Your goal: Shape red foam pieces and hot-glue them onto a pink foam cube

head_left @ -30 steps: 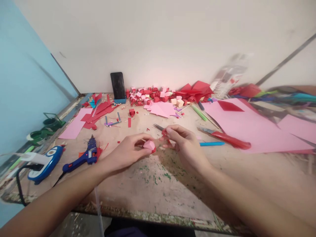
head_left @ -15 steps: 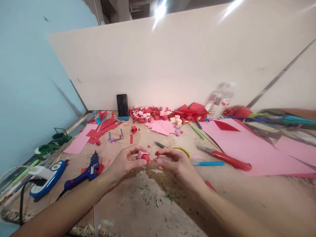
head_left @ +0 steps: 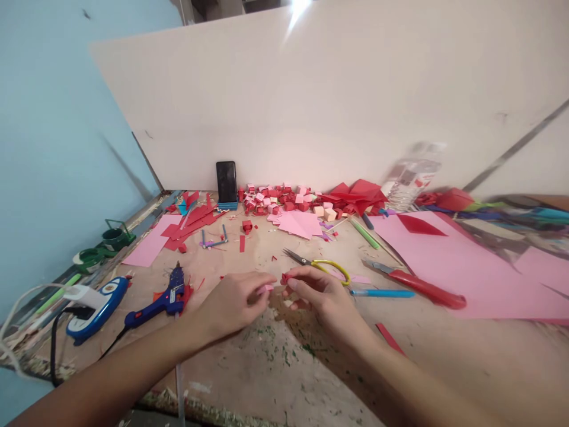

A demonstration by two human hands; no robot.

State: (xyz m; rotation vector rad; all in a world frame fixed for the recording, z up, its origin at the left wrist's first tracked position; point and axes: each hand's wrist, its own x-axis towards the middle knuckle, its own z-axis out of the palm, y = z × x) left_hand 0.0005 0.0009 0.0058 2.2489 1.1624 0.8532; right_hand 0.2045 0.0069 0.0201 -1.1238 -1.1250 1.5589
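My left hand (head_left: 235,301) is curled over a small pink-and-red paper box (head_left: 265,289); only a pink edge shows past the fingers. Facing it closely, my right hand (head_left: 319,290) pinches a tiny red paper piece (head_left: 285,278) between thumb and fingertips. Just behind the right hand lie yellow-handled scissors (head_left: 329,267), blades pointing left. A blue pen-like stick (head_left: 384,293) lies to that hand's right. Left of my left hand, a blue hot glue gun (head_left: 166,299) rests on the table near red paper scraps.
Folded paper boxes (head_left: 284,198) are heaped at the back beside a standing phone (head_left: 227,182). To the right lie a red-handled knife (head_left: 422,287) and pink sheets (head_left: 484,290), with a plastic bottle (head_left: 413,178) behind. A power strip (head_left: 98,311) sits at left.
My left hand has turned over the paper box, hiding its red face. Its fingertips now come near the red piece in my right hand. The whole view has shifted slightly.
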